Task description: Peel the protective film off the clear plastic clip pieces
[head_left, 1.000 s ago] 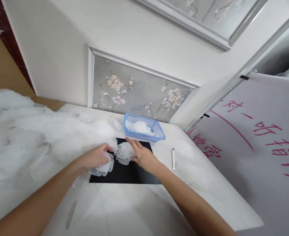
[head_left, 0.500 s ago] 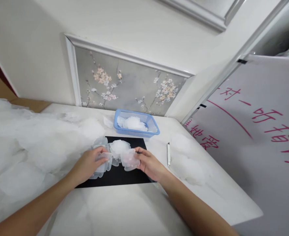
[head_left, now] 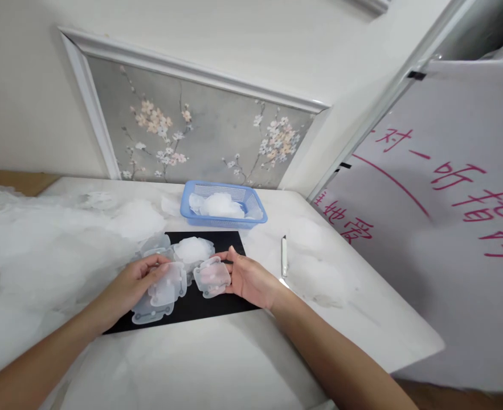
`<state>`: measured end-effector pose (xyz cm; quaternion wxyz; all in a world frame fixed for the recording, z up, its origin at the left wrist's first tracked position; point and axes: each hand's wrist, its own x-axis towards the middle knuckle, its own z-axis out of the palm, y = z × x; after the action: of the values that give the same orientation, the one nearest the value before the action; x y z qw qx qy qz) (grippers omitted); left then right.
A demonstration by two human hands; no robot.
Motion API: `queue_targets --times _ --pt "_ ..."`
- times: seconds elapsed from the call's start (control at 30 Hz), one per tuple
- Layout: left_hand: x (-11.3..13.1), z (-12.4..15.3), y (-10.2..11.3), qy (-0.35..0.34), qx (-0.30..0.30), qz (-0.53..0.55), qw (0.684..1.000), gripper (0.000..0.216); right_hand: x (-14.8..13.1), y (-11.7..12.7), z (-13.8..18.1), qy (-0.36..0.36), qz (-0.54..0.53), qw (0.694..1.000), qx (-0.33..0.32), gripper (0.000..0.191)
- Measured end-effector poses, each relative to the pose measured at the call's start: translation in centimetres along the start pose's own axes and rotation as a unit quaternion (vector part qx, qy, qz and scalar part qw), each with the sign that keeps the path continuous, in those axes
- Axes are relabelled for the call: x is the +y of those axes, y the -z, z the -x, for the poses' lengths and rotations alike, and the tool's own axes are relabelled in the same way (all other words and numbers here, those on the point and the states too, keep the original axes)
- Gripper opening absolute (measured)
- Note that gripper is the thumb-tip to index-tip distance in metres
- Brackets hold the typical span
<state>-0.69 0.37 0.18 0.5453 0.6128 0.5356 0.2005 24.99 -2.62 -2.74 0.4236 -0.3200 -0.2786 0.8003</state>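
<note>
My left hand (head_left: 134,283) curls round a clear plastic shell (head_left: 168,283) over the left part of a black mat (head_left: 200,304). Under it lies another clear shell (head_left: 151,312) on the mat. My right hand (head_left: 246,279) holds a second clear plastic shell (head_left: 211,277) by its right side, just right of the first. Behind both sits a clump of white gauzy fabric in a shell (head_left: 192,249). A blue basket (head_left: 223,215) with more white fabric stands at the far edge of the mat.
A large heap of white gauzy fabric (head_left: 33,250) covers the table's left side. More white pieces (head_left: 319,276) lie right of the mat beside a white pen-like tool (head_left: 284,256). A board with red writing (head_left: 426,199) leans at the right; a flowered wall panel stands behind.
Both hands have drawn back toward me, each with a clear shell, and the shells have separated. The view has tilted down and shifted left.
</note>
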Motion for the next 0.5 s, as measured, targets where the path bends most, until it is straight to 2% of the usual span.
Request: queue_targets --times 0.27,0.5 --pt "-0.17 0.03 -0.21 -0.011 -0.012 -0.008 1.000 0.057 -0.03 0.69 -0.23 0.012 0.002 1.000 0.004 0.038" --pt "-0.11 0.25 -0.25 -0.014 -0.060 0.006 0.998 0.055 -0.01 0.36 0.05 0.023 0.022 0.999 -0.002 0.036"
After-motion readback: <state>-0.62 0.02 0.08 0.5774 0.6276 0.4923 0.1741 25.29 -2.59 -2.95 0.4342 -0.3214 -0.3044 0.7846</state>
